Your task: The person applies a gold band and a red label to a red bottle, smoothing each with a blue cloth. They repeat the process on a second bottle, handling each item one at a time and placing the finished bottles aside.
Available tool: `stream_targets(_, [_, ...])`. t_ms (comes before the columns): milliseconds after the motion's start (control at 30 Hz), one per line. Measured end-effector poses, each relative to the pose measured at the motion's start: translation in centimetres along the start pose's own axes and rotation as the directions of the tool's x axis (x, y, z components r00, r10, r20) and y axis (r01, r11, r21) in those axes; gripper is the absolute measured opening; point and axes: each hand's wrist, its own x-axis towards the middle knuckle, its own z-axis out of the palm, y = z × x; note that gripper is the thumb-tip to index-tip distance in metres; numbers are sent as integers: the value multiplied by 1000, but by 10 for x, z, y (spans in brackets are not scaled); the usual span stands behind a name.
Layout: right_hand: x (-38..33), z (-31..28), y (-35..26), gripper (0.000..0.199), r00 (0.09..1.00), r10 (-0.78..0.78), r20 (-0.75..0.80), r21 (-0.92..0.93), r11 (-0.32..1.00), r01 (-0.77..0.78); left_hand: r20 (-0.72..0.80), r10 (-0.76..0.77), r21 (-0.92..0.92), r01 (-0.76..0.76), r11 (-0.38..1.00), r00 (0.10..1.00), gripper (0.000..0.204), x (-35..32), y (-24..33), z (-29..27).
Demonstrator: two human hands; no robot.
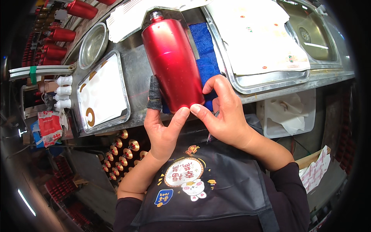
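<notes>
A large glossy red bottle [170,62] with a bare threaded neck lies tilted in front of me, its neck pointing away and its base toward me. My left hand [164,125] grips the base from the left, with a dark grey cloth sleeve on one finger and the thumb on the near edge. From the right, my right hand [224,112] holds the same base, its thumb beside the other thumb and its index finger bent against the side. Folded blue cloth [206,63] shows beneath and to the right of the bottle.
A metal tray [126,92] with white paper and brown ring shapes lies left, near a round metal bowl [94,45]. To the right, another tray [266,85] carries white printed sheets beside a sink [309,34]. Red bottles [63,34] stand far left; a white bin [286,129] sits below the counter.
</notes>
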Motion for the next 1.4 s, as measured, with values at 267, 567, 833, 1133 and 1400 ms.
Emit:
stream_targets(267, [1, -12, 4, 24, 980, 165, 110, 331, 924, -193, 78, 4, 366, -33, 930, 997, 69, 1, 4, -14])
stream_targets(567, [3, -2, 5, 26, 999, -55, 0, 98, 994, 54, -39, 112, 301, -95, 949, 993, 47, 1, -1, 0])
stream_targets(833, [2, -8, 6, 21, 988, 110, 106, 214, 968, -131, -70, 87, 267, -65, 961, 994, 53, 0, -2, 2])
stream_targets(1133, [1, -2, 11, 19, 999, -37, 12, 140, 990, 35, -110, 29, 272, 2, 962, 993, 57, 0, 2, 14])
stream_targets(1400, [2, 1, 8, 18, 997, 48, 64, 220, 974, -61, -94, -41, 276, 66, 959, 995, 75, -3, 6, 11])
